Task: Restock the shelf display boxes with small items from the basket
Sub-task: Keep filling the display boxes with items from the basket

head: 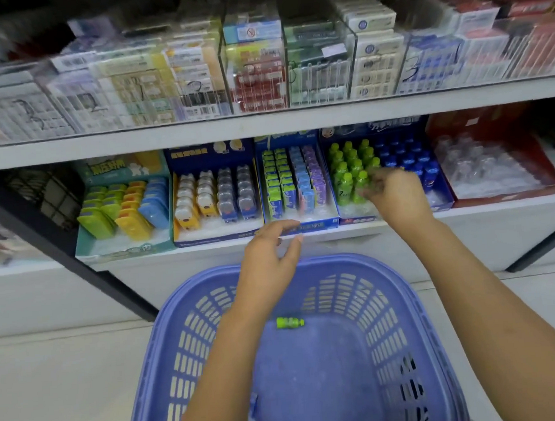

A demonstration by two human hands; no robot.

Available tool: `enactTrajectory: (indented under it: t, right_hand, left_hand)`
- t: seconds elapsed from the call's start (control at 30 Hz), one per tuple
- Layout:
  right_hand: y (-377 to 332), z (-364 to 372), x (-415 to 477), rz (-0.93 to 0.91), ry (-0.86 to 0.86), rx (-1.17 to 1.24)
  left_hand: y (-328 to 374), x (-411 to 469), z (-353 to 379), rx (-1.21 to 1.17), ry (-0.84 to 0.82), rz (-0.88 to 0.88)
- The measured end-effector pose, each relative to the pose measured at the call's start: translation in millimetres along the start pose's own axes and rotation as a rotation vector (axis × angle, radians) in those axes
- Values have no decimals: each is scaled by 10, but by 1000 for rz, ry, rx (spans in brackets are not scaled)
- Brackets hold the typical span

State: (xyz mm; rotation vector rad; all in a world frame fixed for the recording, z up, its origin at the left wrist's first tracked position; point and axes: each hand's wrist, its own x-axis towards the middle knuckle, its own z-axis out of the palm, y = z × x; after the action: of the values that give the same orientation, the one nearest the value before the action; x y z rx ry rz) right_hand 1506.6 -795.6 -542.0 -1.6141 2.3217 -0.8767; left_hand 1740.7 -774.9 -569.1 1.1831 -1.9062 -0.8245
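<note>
A purple plastic basket point(420, 299) stands on the floor below the shelf. One small green bottle point(289, 322) lies on its bottom, and another small item point(253, 406) peeks out beside my left forearm. On the lower shelf a blue display box point(359, 219) holds rows of green bottles point(345, 169) and blue bottles point(404, 158). My right hand point(393, 192) reaches into this box, its blurred fingers curled on a green bottle in the front row. My left hand point(272, 247) hovers with relaxed fingers, holding nothing, above the basket's far rim, just in front of the shelf edge.
Left of that box stand a gum-pack box point(297, 182), a box of animal-shaped items point(213, 198) and a teal box of coloured packets point(121, 204). A red box point(498, 191) sits on the right. Stacked packs point(259, 63) fill the upper shelf. A black frame post point(75, 254) slants down on the left.
</note>
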Motion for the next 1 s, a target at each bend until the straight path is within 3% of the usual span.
enactTrajectory:
  t: [0.1, 0.2, 0.3, 0.47, 0.6, 0.73, 0.83, 1.0]
  right_hand:
    - [-281, -12, -235, -86, 70, 33]
    - [-635, 184, -560, -216, -305, 36]
    - [-761, 660, -876, -282, -749, -128]
    - [-322, 1629, -1465, -249, -1006, -249]
    - [110, 1974, -1666, -221, -985, -201]
    - [377, 2215, -1684, -199, -939, -160]
    - [393, 2400, -1691, -184, -859, -154]
    - [414, 2587, -1628, -153, -790, -216]
  left_hand:
    - [-173, -68, -251, 9, -25, -134]
    - [-521, -208, -429, 249, -137, -287]
    - [-911, -439, -465, 526, -411, -483]
    - [-1292, -966, -213, 609, -878, -609]
    - [-1355, -1277, 4, 702, -1206, -545]
    - [-1458, -1349, -55, 817, -1227, -641]
    - [-1503, -1388, -98, 868, -1244, -612]
    - [-1614, -1546, -37, 960, -1408, -544]
